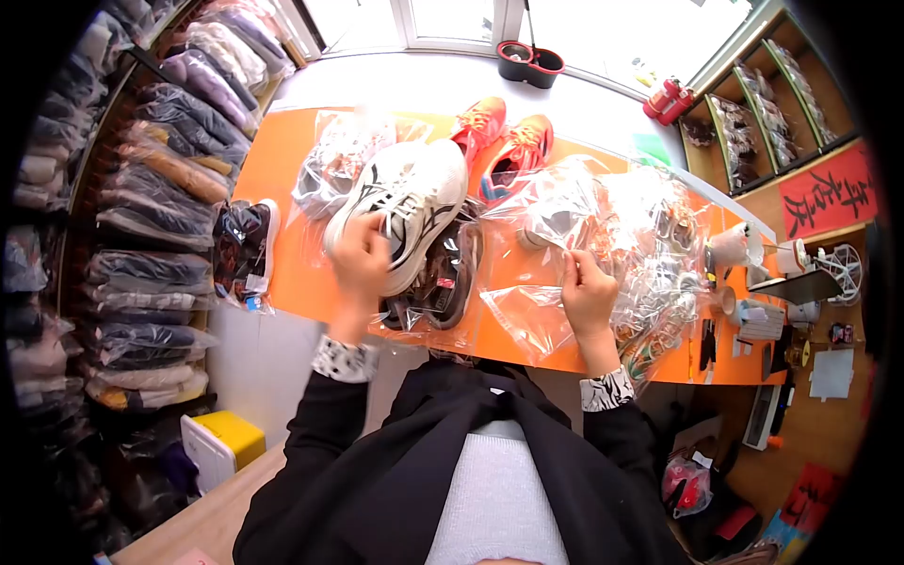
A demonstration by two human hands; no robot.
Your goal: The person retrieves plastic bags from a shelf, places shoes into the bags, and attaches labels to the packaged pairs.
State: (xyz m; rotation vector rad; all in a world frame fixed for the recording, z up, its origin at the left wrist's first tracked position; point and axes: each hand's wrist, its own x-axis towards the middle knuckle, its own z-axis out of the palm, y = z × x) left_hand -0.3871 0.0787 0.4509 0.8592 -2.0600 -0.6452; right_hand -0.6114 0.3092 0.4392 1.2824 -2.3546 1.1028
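My right hand (589, 290) pinches the edge of a clear plastic bag (532, 315), which spreads loosely over the orange table. In front of a pair of white sneakers with dark stripes (414, 193), my left hand (361, 262) is blurred by motion, its fingers curled together. Whether it touches the sneakers or grips something small, I cannot make out. Beneath and beside the white pair lie dark shoes in clear plastic (452, 282).
Coral-orange sneakers (523, 143) stand at the table's far side. Bagged shoes (650, 254) pile up on the right, another bagged shoe (344, 155) lies far left. A dark shoe (247, 247) sits at the left edge. Shelves of wrapped goods (160, 198) line the left.
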